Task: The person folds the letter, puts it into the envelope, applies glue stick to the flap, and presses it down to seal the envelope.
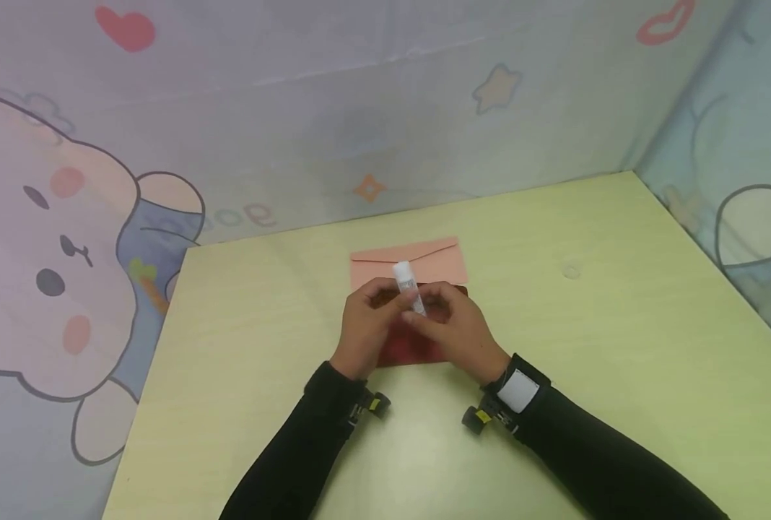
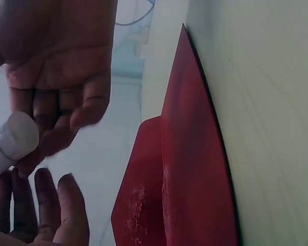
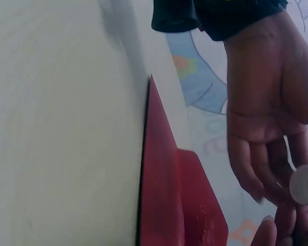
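Both hands meet around a white glue stick (image 1: 403, 274), which leans with its white end pointing away from me. My left hand (image 1: 367, 323) pinches it with the thumb across its middle. At the lower end, the thumb and fingers of my right hand (image 1: 461, 331) grip it too. Beneath the hands lies a red envelope (image 1: 411, 351), partly covered by them. Its raised flap (image 2: 143, 184) bears a wrinkled, whitish smear in the left wrist view. In the right wrist view the round end of the glue stick (image 3: 304, 184) shows between the fingers.
A pink envelope (image 1: 440, 263) lies just behind the red one, its pointed flap folded down. Off to the right, a small clear ring-like thing (image 1: 571, 270) rests on the pale yellow table (image 1: 619, 347). A printed cloth backdrop (image 1: 294, 108) stands behind the table.
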The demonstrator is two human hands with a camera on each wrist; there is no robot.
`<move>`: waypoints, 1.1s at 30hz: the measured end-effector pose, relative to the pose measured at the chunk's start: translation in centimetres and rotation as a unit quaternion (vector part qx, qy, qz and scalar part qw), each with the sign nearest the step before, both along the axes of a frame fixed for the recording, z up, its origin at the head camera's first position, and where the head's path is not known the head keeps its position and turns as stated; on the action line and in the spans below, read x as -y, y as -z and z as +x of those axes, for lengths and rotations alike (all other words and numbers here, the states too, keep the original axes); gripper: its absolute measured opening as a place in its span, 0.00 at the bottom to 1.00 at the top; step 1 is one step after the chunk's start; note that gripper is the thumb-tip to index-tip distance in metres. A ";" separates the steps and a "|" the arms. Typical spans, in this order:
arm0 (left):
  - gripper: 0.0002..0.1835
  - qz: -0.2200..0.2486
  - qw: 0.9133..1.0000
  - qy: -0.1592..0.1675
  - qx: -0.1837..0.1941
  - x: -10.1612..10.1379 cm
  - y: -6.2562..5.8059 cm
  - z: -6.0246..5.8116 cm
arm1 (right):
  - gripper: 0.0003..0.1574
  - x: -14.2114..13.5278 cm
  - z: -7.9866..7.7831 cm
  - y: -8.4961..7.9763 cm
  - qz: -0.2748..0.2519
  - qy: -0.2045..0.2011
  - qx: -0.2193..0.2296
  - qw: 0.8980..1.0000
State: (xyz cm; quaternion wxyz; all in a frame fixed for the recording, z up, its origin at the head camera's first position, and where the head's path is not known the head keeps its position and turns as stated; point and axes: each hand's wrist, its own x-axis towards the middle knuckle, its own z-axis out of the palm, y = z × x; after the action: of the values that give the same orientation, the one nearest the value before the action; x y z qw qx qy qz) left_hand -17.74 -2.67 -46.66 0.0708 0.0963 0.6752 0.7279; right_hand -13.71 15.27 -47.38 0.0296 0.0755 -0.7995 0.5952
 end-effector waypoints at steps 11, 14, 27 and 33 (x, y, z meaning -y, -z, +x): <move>0.20 -0.442 0.875 0.026 -0.198 5.9 -0.5 -0.7 | 0.28 -11.4 -3.2 -0.8 0.298 0.061 0.019 0.952; 0.14 -0.521 0.823 0.031 -0.222 7.1 0.1 -0.1 | 0.30 -14.6 -3.9 -0.5 0.363 0.067 0.044 0.928; 0.14 -0.575 0.773 0.054 -0.264 6.7 1.7 1.3 | 0.30 -17.6 -3.7 -0.6 0.403 0.085 0.069 0.909; 0.19 -0.571 0.771 0.041 -0.278 6.4 2.4 1.2 | 0.34 -17.7 -3.4 -0.6 0.403 0.092 0.066 0.908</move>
State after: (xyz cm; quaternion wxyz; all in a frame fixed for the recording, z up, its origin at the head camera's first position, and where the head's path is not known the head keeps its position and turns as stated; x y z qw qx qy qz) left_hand -16.49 -9.09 -49.10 -0.0485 0.2638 0.9523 0.1456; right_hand -17.13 32.92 -46.78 -0.0018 -0.0327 -0.9747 0.2210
